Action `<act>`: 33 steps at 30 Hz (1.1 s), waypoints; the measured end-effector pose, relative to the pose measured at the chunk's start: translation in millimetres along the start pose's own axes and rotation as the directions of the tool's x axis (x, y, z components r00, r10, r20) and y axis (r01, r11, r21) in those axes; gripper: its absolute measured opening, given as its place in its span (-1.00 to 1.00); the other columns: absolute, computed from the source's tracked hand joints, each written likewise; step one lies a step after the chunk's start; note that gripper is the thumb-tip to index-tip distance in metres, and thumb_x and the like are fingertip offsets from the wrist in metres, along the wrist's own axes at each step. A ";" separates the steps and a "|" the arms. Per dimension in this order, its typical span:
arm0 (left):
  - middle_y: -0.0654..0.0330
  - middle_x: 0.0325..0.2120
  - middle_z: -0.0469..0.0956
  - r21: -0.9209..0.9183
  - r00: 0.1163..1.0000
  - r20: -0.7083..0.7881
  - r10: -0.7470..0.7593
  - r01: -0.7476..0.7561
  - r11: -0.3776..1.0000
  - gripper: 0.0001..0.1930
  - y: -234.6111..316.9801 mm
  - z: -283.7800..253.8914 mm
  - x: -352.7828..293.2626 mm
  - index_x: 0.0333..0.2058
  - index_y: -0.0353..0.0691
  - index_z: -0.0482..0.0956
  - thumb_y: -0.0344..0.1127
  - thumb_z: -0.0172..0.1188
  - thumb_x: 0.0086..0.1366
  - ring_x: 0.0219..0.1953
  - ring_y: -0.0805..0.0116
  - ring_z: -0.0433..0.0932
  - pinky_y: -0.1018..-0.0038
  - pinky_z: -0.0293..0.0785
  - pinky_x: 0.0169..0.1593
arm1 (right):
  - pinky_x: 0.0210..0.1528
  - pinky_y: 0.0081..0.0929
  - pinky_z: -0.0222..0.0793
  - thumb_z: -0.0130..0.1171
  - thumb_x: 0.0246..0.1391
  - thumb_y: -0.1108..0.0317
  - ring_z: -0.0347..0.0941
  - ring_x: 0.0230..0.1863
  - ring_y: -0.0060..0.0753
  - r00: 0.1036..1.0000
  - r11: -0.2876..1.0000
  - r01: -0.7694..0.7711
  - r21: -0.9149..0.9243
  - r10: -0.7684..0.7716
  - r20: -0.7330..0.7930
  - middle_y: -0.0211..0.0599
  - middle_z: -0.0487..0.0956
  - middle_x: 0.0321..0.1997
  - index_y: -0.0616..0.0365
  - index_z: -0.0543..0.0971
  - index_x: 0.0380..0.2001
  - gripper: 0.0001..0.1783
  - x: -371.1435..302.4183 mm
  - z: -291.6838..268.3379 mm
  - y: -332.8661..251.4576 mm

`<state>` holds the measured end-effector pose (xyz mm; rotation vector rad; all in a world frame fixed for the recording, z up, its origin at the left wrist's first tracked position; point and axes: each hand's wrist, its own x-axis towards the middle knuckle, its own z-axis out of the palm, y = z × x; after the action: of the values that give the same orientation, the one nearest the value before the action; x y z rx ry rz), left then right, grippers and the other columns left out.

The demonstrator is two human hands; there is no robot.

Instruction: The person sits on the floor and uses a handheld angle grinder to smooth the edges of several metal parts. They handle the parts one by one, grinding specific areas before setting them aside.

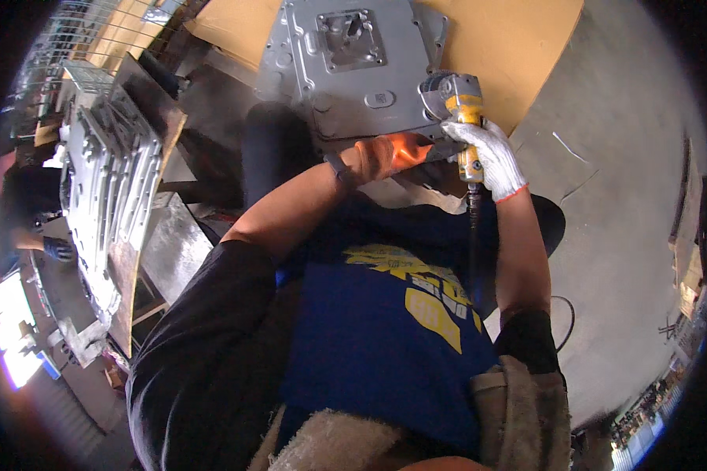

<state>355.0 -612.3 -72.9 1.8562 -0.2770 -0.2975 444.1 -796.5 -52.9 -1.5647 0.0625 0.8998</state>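
Note:
My right hand [491, 153], in a white knit glove with a red cuff edge, is wrapped round the body of a yellow and grey air grinder [468, 114]. From the left, my left hand [404, 152] in an orange glove reaches the same tool, its dark fingertips closed against the grinder's side. A dark hose [474, 212] runs from the tool's lower end toward my body. The grinder's round disc [434, 96] is at the lower right corner of a grey cast metal cover [342, 98]; whether they touch I cannot tell. That cover has a square recess and a small code patch.
Brown cardboard [518, 47] lies under the metal cover. At left, several similar metal plates [114, 173] lean in a row beside a dark board [153, 110]. A person's gloved hand [57, 249] shows at far left. Grey floor [613, 228] extends to the right.

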 end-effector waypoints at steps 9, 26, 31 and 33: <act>0.02 0.09 0.44 -0.222 0.966 -0.111 0.235 -0.255 0.941 -0.20 -3.6 9.3 -1.7 0.26 -0.17 0.19 -0.24 0.42 0.09 0.11 0.08 0.46 0.25 0.36 0.21 | -0.39 -0.61 0.34 0.31 0.02 0.34 0.40 -0.44 -0.69 0.985 0.986 0.060 -0.155 -0.033 0.169 -0.49 0.57 -0.40 0.18 0.59 -0.15 -0.69 20.9 19.4 -0.5; 0.10 -0.23 0.60 -0.989 0.885 0.143 -0.442 0.137 -0.047 -0.58 5.8 30.8 -7.1 -0.07 -0.15 0.49 0.02 0.20 0.26 -0.16 0.24 0.61 0.23 0.54 -0.02 | -0.32 -0.50 0.37 0.28 -0.01 0.21 0.44 -0.42 -0.60 0.967 0.888 0.127 -0.442 -0.013 0.254 -0.39 0.61 -0.42 0.21 0.63 -0.19 -0.64 34.4 43.0 -3.9; 0.09 -0.28 0.62 -0.996 0.886 0.087 -0.456 0.093 -0.008 -0.46 -1.5 38.5 -2.2 -0.09 -0.18 0.50 0.15 0.25 0.18 -0.22 0.16 0.62 0.21 0.57 -0.10 | -0.29 -0.46 0.38 0.29 -0.04 0.08 0.46 -0.41 -0.55 0.960 0.837 0.192 -0.512 -0.052 0.274 -0.32 0.62 -0.42 0.17 0.63 -0.19 -0.57 38.6 38.2 -2.0; 0.08 -0.29 0.62 -0.999 0.909 0.032 -0.416 0.046 0.024 -0.44 -1.5 39.9 -4.9 -0.09 -0.19 0.51 0.18 0.23 0.18 -0.24 0.13 0.63 0.21 0.57 -0.12 | -0.28 -0.45 0.38 0.30 -0.06 0.00 0.48 -0.40 -0.51 0.940 0.849 0.233 -0.475 -0.071 0.334 -0.31 0.62 -0.42 0.15 0.64 -0.19 -0.52 38.6 43.6 -3.7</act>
<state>336.8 -646.0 -85.6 0.4076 0.4340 -0.3212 451.0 -740.7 -68.5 -1.8610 -0.5623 1.0742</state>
